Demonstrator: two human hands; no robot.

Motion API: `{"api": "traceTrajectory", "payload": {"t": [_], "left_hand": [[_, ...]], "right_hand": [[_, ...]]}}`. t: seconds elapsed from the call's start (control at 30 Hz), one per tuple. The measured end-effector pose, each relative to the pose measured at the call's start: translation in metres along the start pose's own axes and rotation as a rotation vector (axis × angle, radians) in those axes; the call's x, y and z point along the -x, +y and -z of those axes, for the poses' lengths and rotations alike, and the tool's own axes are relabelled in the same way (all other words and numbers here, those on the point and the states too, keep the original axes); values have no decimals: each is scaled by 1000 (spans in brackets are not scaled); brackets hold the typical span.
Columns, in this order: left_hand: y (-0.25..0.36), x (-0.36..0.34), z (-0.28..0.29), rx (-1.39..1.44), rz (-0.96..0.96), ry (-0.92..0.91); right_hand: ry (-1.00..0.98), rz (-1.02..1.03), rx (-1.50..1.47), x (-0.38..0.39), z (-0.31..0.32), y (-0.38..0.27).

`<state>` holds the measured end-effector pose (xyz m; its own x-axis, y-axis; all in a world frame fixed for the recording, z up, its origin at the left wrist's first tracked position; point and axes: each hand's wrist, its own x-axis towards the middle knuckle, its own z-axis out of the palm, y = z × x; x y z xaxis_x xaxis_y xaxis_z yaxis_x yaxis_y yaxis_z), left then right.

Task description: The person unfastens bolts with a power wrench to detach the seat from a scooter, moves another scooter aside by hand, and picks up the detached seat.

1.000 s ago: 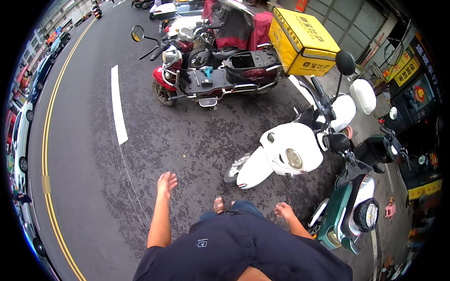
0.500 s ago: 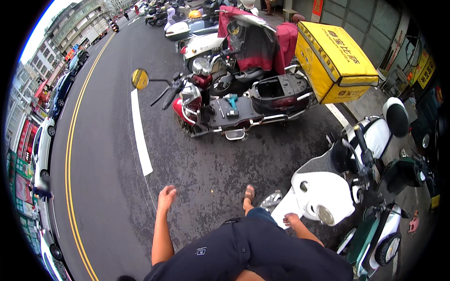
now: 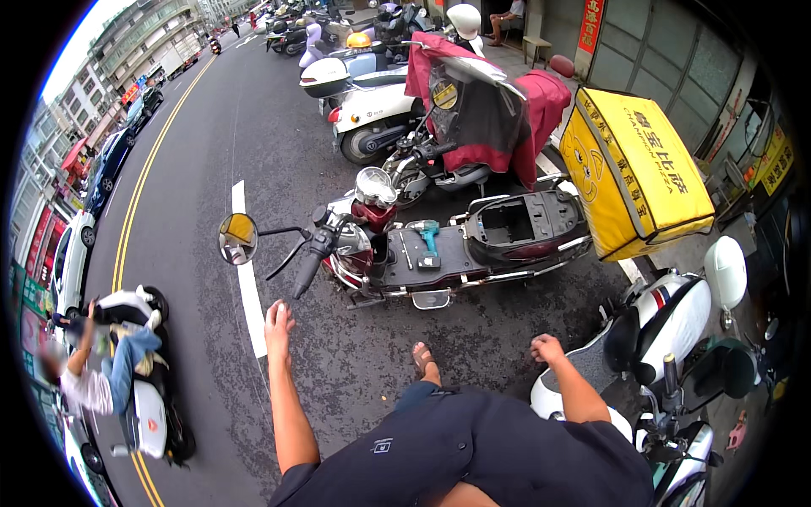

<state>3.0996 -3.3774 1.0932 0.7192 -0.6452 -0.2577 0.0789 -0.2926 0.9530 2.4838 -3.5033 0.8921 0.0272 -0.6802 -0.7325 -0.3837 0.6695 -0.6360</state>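
Observation:
My left hand (image 3: 280, 328) hangs over the road near the black handlebar grip (image 3: 307, 275) of a dark red scooter, with its fingers apart and nothing in them. My right hand (image 3: 547, 347) is curled closed beside the white scooter at the right, and I see nothing in it. The dark red scooter's footboard (image 3: 456, 269) bears a teal cordless drill (image 3: 428, 240) and a thin tool (image 3: 407, 256) like a screwdriver. Its seat is off, so the storage well (image 3: 507, 226) lies uncovered. A yellow delivery box (image 3: 634, 177) is mounted behind it.
A rider on a white scooter (image 3: 152, 418) passes on the road at left. White scooters (image 3: 676, 325) crowd my right side. Beyond the dark red scooter stands one under a maroon cover (image 3: 541, 106). Its round mirror (image 3: 238, 235) juts out to the left.
I have stepped forward, so the dark red scooter looks nearer and the white scooter has slipped back along my right. A rider has come into view at left.

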Motion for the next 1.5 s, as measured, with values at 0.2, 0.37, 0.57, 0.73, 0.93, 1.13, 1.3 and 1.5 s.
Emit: {"api": "traceTrajectory", "payload": {"t": [0.2, 0.37, 0.57, 0.73, 0.93, 1.13, 1.3, 1.5], "left_hand": [[50, -113, -66, -198, 69, -274], [103, -144, -101, -279, 248, -446], [119, -154, -185, -558, 260, -207], [96, -137, -259, -438, 277, -82], [57, -101, -359, -286, 383, 166], [-3, -54, -481, -12, 406, 410], [-26, -54, -553, 65, 309, 442], [9, -104, -557, -178, 132, 484]], "right_hand": [[137, -191, 8, -66, 25, -57], [189, -295, -73, -138, 72, -102], [300, -361, -249, -310, 181, -143], [536, -409, -461, -451, 286, -178], [645, -455, -719, -550, 337, -216], [695, -252, -1074, -588, 344, -287], [731, -235, -804, -609, 365, -270], [666, -87, -720, -644, 340, -258]]}}
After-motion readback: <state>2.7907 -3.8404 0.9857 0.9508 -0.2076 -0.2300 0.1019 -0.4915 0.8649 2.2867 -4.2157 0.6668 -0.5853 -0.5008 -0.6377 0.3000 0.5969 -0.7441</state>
